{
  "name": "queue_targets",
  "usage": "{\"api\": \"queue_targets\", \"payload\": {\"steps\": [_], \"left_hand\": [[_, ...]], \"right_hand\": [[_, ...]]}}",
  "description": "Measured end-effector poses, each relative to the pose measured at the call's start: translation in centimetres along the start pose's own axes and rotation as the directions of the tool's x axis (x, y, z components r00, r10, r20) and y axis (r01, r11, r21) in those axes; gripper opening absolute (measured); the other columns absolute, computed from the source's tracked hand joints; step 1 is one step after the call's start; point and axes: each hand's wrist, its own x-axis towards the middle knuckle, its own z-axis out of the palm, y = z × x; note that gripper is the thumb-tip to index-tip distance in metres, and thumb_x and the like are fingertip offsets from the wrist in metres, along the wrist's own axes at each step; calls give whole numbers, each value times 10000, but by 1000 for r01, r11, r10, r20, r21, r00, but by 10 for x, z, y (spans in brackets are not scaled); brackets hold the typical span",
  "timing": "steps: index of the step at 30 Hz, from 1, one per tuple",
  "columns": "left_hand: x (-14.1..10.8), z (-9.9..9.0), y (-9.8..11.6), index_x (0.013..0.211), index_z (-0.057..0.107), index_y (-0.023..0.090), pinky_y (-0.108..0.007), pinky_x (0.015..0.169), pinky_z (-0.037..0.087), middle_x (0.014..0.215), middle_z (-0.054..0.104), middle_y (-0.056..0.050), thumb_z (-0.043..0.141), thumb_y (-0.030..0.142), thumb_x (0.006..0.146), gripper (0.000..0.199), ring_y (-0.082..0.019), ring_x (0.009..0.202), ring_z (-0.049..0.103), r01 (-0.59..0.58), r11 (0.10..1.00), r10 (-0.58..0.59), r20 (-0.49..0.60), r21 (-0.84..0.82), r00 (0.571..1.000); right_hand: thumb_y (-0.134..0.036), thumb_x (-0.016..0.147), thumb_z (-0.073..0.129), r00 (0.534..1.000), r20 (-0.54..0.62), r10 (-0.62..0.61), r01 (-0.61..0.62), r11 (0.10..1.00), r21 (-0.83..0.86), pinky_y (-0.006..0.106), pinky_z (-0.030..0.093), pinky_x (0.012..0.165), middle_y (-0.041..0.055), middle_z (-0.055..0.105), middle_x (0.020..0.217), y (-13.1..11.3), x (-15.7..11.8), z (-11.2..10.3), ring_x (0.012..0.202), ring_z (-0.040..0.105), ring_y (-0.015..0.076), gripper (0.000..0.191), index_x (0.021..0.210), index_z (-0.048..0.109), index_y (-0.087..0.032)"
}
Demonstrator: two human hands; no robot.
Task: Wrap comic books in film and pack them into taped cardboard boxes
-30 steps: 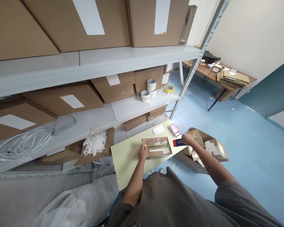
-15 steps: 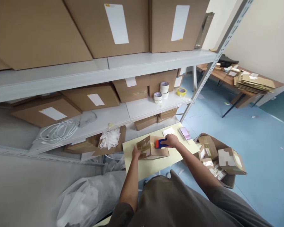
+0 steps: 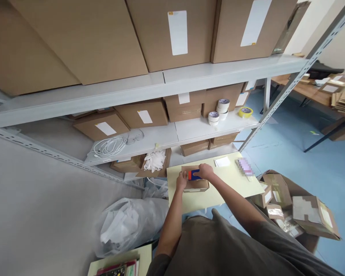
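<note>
On the pale yellow table [image 3: 218,188] lies a small cardboard box [image 3: 196,185], its top facing me. My right hand [image 3: 206,171] is closed around a blue-and-red tape dispenser [image 3: 194,174], which rests against the top of the box. At the box's left edge, my left hand [image 3: 181,180] grips with bent fingers, close to the dispenser's red end. The fingertips and any tape between them are too small to make out. White paper [image 3: 222,161] and a phone-like pink item, partly blurred [image 3: 245,167], lie farther right on the table.
A metal shelf [image 3: 172,82] in front holds large cartons [image 3: 178,34], white tape rolls [image 3: 213,118], yellow tape [image 3: 245,112] and a coiled cable [image 3: 110,147]. White gloves [image 3: 154,160] sit lower. A plastic bag [image 3: 132,222] stands left; a big carton of boxes [image 3: 313,214] right.
My left hand has shifted from the box's left side up to its top edge, closer to the dispenser. The box has turned, so its left face no longer shows. My view has swung left.
</note>
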Motion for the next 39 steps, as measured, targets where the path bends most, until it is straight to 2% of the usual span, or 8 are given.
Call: {"api": "queue_targets", "payload": {"steps": [8, 10, 19, 25, 29, 33, 36, 39], "left_hand": [[7, 7, 8, 1368, 606, 136, -365, 995, 500, 1327, 725, -218, 346, 480, 1094, 511, -323, 1254, 684, -18, 993, 16, 14, 118, 1000], [8, 8, 10, 1351, 609, 143, -361, 978, 503, 1292, 743, -208, 330, 484, 1096, 509, -322, 1242, 688, -16, 988, 12, 23, 154, 1000], [8, 8, 18, 1361, 601, 130, -347, 999, 505, 1352, 713, -220, 282, 502, 1100, 556, -322, 1283, 670, 7, 974, -10, 10, 226, 1000], [11, 12, 12, 1417, 580, 119, -352, 1019, 509, 1381, 701, -217, 291, 516, 1094, 588, -327, 1299, 660, 14, 978, -13, -9, 210, 1000], [15, 13, 11, 1461, 554, 92, -361, 1028, 510, 1453, 650, -232, 308, 535, 1084, 632, -343, 1340, 629, 43, 981, -40, -18, 190, 999], [19, 12, 11, 1446, 570, 80, -383, 1025, 513, 1407, 677, -244, 307, 522, 1085, 629, -356, 1314, 645, 38, 981, -37, -9, 192, 999], [19, 13, 11, 1413, 596, 102, -383, 993, 524, 1357, 707, -239, 307, 527, 1084, 611, -353, 1261, 678, 26, 980, -23, -15, 195, 1000], [18, 14, 11, 1394, 604, 101, -387, 975, 529, 1336, 715, -246, 331, 523, 1079, 593, -358, 1243, 687, 20, 983, -15, -30, 185, 999]], "right_hand": [[-625, 805, 804, 978, -25, 209, -210, 977, -23, 295, 507, 734, 199, 790, 1034, 160, -18, -32, 971, 756, 316, 509, 988, 810, -150], [-617, 797, 814, 971, -33, 237, -238, 971, -21, 304, 515, 760, 209, 784, 1044, 182, -24, -31, 977, 755, 321, 527, 1015, 807, -138], [-560, 842, 789, 968, 29, 249, -251, 964, 92, 315, 534, 821, 202, 782, 1109, 130, 13, 49, 1011, 755, 300, 513, 1139, 762, -143], [-419, 1051, 492, 873, -30, 486, -476, 865, 159, 365, 460, 941, 211, 755, 1165, 195, 11, 104, 1105, 717, 282, 416, 1299, 658, -129], [-272, 994, 530, 886, 20, 464, -454, 857, 242, 399, 384, 1031, 200, 713, 1241, 245, -1, 135, 1221, 627, 288, 361, 1317, 657, -170], [-257, 979, 520, 894, 49, 445, -437, 845, 309, 408, 430, 974, 213, 685, 1287, 257, -8, 146, 1181, 635, 312, 442, 1402, 626, -180], [-360, 1055, 407, 936, -44, 350, -281, 814, 508, 402, 457, 1012, 194, 700, 1317, 227, -5, 145, 1211, 645, 316, 455, 1376, 667, -170], [-536, 1046, 420, 962, -214, 169, 63, 627, 776, 399, 465, 1084, 132, 714, 1365, 170, 2, 145, 1280, 629, 310, 515, 1303, 725, -210]]}}
